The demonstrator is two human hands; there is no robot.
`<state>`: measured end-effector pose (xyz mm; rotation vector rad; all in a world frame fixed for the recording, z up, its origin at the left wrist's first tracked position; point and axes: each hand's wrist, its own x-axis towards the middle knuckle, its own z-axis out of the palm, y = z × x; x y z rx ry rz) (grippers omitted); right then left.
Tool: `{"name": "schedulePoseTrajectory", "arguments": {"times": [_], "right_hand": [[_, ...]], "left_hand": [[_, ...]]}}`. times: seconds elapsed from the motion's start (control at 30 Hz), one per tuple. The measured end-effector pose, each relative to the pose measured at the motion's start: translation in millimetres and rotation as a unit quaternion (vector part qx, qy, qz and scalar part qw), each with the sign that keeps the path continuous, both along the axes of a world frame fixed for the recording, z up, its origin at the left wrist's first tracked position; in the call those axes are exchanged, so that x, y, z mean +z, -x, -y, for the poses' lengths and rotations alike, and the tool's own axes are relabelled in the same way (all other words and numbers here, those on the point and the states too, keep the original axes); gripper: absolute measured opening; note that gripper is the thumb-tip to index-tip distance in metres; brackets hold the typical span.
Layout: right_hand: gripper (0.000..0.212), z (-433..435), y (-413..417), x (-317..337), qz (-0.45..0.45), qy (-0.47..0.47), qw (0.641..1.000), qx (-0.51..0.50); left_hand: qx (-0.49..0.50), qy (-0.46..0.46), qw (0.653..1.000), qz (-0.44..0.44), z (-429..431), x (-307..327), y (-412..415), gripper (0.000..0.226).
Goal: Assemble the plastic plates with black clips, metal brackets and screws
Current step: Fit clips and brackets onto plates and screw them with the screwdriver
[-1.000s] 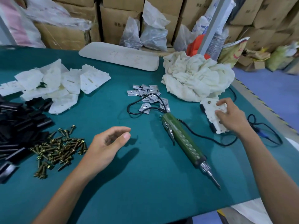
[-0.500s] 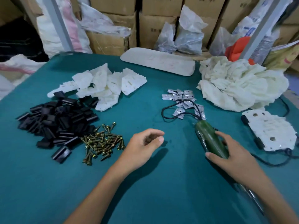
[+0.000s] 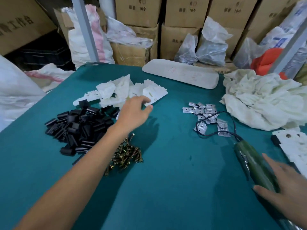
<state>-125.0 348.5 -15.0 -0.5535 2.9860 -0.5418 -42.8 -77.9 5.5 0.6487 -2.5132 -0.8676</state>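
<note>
On the green table (image 3: 174,188), a pile of white plastic plates (image 3: 123,90) lies at the back. Black clips (image 3: 79,125) are heaped on the left, brass screws (image 3: 126,153) in front of them, and metal brackets (image 3: 204,113) to the right. My left hand (image 3: 134,113) reaches over the clips. Its fingertips and thumb touch the near corner of the frontmost plate (image 3: 154,93). My right hand (image 3: 285,188) rests with spread fingers on the green electric screwdriver (image 3: 254,161). A plate with black clips and screws fitted (image 3: 295,146) lies at the right edge.
A crumpled pale cloth (image 3: 262,100) fills the back right. A long white panel (image 3: 181,75) lies along the far edge. The screwdriver's black cable (image 3: 232,120) loops through the brackets. Cardboard boxes and plastic bags stand behind the table.
My left hand has stretched from the table's middle to the plate pile. My right hand left the fitted plate and settled on the screwdriver. The view has swung left.
</note>
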Motion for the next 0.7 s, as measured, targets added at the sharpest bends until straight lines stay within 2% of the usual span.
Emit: {"name": "schedulePoseTrajectory", "arguments": {"times": [0.07,0.1,0.17,0.23,0.3,0.37,0.43,0.5,0.6,0.7], "right_hand": [[0.093,13,-4,10,-0.09,0.061,0.994,0.03],[0.083,27,-11,15,-0.103,0.123,0.986,0.045],[0.055,70,-27,16,-0.063,0.261,0.959,0.095],[0.046,113,-40,2,-0.011,0.337,0.93,0.149],[0.047,143,-47,-17,-0.016,0.34,0.923,0.183],[0.038,154,-44,-32,-0.028,0.339,0.921,0.188],[0.026,152,-36,-42,-0.049,0.334,0.925,0.175],[0.022,150,-30,-48,-0.063,0.329,0.929,0.16],[0.02,154,-26,-49,-0.064,0.324,0.932,0.152],[0.022,155,-23,-50,-0.052,0.313,0.937,0.148]], "left_hand": [[0.031,0.057,0.997,0.036,29,7,21,0.033],[0.041,0.08,0.995,0.053,42,10,32,0.035],[0.049,0.123,0.987,0.095,64,14,55,0.039],[0.042,0.163,0.974,0.15,79,14,78,0.045],[0.025,0.197,0.96,0.199,92,11,101,0.054],[0.005,0.199,0.952,0.232,103,6,124,0.069],[-0.012,0.162,0.95,0.267,111,3,142,0.089],[-0.027,0.125,0.94,0.317,115,1,155,0.104],[-0.036,0.11,0.92,0.374,119,-7,161,0.104],[-0.028,0.112,0.927,0.358,111,-14,151,0.089]]}}
